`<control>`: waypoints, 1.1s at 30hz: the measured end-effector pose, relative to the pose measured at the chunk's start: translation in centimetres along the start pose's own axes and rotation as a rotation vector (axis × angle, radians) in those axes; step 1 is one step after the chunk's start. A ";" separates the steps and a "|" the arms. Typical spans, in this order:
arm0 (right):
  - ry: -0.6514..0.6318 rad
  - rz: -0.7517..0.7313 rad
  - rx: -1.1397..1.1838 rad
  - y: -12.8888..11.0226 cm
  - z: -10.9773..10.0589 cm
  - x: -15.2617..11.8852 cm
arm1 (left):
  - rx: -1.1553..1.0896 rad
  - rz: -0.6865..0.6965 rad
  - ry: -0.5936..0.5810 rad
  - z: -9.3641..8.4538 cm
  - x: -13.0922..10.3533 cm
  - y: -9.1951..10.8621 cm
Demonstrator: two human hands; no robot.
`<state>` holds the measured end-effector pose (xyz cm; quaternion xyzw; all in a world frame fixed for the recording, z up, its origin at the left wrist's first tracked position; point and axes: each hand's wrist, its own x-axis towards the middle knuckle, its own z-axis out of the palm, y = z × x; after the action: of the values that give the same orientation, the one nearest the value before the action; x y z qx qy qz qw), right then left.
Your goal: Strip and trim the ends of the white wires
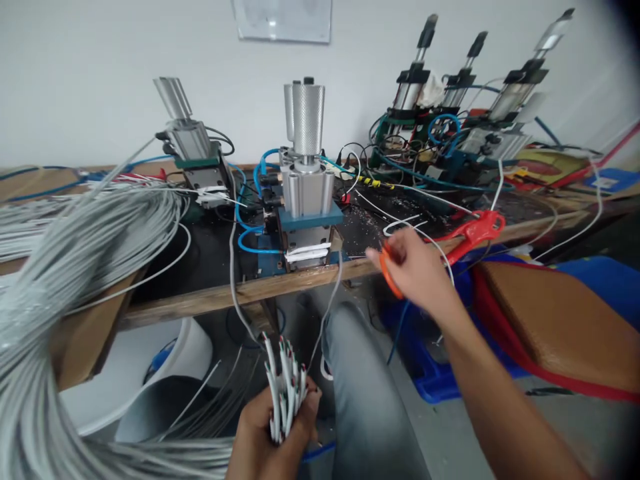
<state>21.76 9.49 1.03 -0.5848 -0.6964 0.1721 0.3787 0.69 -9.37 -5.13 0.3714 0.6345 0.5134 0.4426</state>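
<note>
My left hand (277,427) is closed round a bundle of white cables (286,390) whose cut ends point up and show small coloured wires. The cables run off to the left into a large grey-white coil (110,247). At the table's front edge, my right hand (413,267) has its fingers bent round an orange-handled tool (389,270); its working end cannot be made out. Just beyond that hand lies a red-handled tool (477,233). Left of it stands a pneumatic press (305,193) with white strips across its front.
Another press (190,147) stands at the back left, and several more machines (410,93) at the back right. Below the table are a white bucket (193,353), a blue plastic stool (430,387) and a brown cushioned seat (555,320). Blue hoses cross the black tabletop (200,267).
</note>
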 end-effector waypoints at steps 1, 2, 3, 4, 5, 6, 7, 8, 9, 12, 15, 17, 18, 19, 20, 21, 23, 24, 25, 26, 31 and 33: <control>0.019 -0.006 -0.046 -0.1 -0.3 2.8 | -0.021 -0.001 -0.005 -0.2 0.0 0.5; 0.018 -0.017 -0.079 -0.3 -0.5 5.0 | -0.046 -0.001 -0.015 -0.4 0.0 1.1; -0.004 -0.040 -0.096 -0.6 -0.7 6.5 | -0.072 -0.006 -0.024 -0.6 0.0 1.7; -0.024 -0.070 -0.103 -1.1 -0.9 7.0 | -0.097 -0.020 -0.028 -0.8 -0.1 2.2; -0.041 -0.108 -0.101 -1.7 -1.0 6.6 | -0.121 -0.039 -0.025 -0.9 -0.1 2.6; -0.059 -0.151 -0.092 -2.5 -1.1 5.4 | -0.145 -0.062 -0.021 -1.1 -0.2 3.0; -0.077 -0.193 -0.070 -3.3 -1.1 3.3 | -0.168 -0.081 -0.016 -1.1 -0.2 3.2; -0.118 -0.232 -0.042 -4.1 -1.0 0.7 | -0.185 -0.088 -0.007 -1.2 -0.3 3.4; -0.212 -0.279 0.007 -4.8 -0.7 -2.2 | -0.193 -0.082 -0.001 -1.2 -0.3 3.4; -0.555 -0.287 0.305 -6.4 1.2 -10.4 | -0.200 -0.039 0.020 -1.0 -0.3 3.4; -0.549 -0.205 0.557 -7.3 3.7 -15.0 | -0.294 -0.052 0.039 -0.8 -0.5 3.4; -0.463 -0.157 0.699 -7.7 5.1 -16.1 | -0.371 -0.055 0.059 -0.7 -0.8 3.6; -0.437 -0.119 0.761 -7.8 5.5 -16.3 | -0.398 -0.049 0.068 -0.7 -1.1 3.8; -0.438 -0.073 0.821 -8.0 5.8 -16.5 | -0.417 -0.041 0.072 -0.7 -1.3 3.9; -0.462 -0.025 0.874 -8.3 5.9 -16.7 | -0.418 -0.028 0.078 -0.8 -1.6 4.1; -0.491 0.019 0.917 -8.5 5.8 -16.9 | -0.400 -0.010 0.086 -0.9 -2.0 4.3; -0.521 0.065 0.938 -9.1 5.4 -17.5 | -0.334 0.043 0.108 -1.1 -2.6 4.8; -0.509 0.061 0.913 -9.5 5.1 -17.9 | -0.300 0.076 0.122 -1.2 -3.0 5.0; -0.486 0.048 0.879 -9.8 4.8 -18.3 | -0.273 0.108 0.136 -1.4 -3.3 5.3; -0.469 0.035 0.851 -10.1 4.5 -18.6 | -0.253 0.136 0.149 -1.5 -3.7 5.6; -0.448 -0.036 0.797 -11.1 3.7 -19.8 | -0.166 0.207 0.221 -2.1 -5.3 6.5; -0.401 -0.074 0.757 -11.1 3.8 -20.0 | -0.140 0.208 0.234 -2.2 -5.6 6.6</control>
<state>12.02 -11.50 -0.42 -0.3342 -0.6644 0.5122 0.4296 0.60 -13.94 2.53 0.3408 0.6025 0.6392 0.3351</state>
